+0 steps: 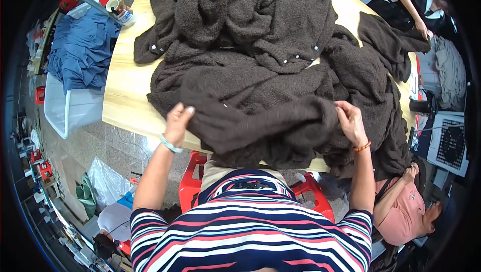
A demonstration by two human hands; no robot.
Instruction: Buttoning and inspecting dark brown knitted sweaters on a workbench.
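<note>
A heap of dark brown fuzzy garments (260,46) with small pale buttons covers most of a light wooden table (123,91). My left hand (178,121) pinches the near left edge of the front garment (265,124). My right hand (350,121) grips the same garment at its right end, so the piece is stretched between both hands at the table's front edge. Part of it hangs over the edge toward my lap.
A cup-like container (120,11) stands at the table's far left corner. Blue cloth (80,46) lies in a white bin (70,109) to the left. A red stool (193,182) is under me. Another seated person (406,202) is at lower right; a further person's arm (411,6) reaches in at upper right.
</note>
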